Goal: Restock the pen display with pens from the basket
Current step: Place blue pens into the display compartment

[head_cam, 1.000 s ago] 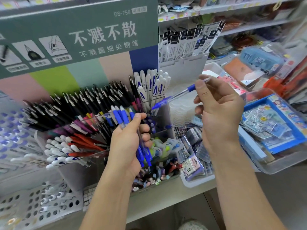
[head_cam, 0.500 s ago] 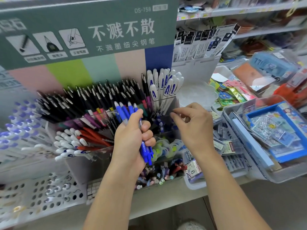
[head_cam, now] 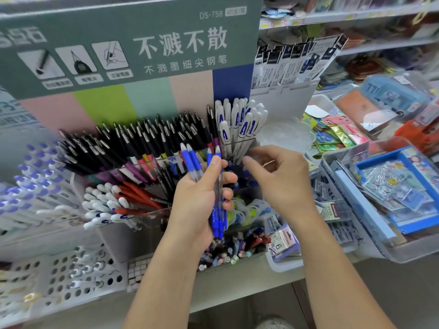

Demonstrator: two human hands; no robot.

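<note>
My left hand [head_cam: 197, 205] grips a bundle of several blue pens [head_cam: 193, 163], tips up, in front of the pen display [head_cam: 152, 218], a tiered clear acrylic stand. My right hand [head_cam: 280, 179] hovers just right of the bundle with fingers loosely curled and nothing in it, its index finger pointing at the pens. Behind both hands a display compartment [head_cam: 240, 173] holds a few blue pens, partly hidden. Black pens [head_cam: 142, 141] fill the back row, with white pens [head_cam: 237, 122] at its right end. No basket of blue pens is in sight.
A white perforated tray [head_cam: 59, 269] with white pens sits at the lower left. Clear bins of stationery [head_cam: 351, 191] crowd the right side. Red and white pens [head_cam: 123, 200] fill a front compartment. A green sign board [head_cam: 118, 43] rises behind the display. The shelf edge [head_cam: 237, 293] runs below.
My right hand held a single blue pen a second ago, lowered it into the compartment behind the bundle, and is now empty beside the pens. The left hand kept its bundle.
</note>
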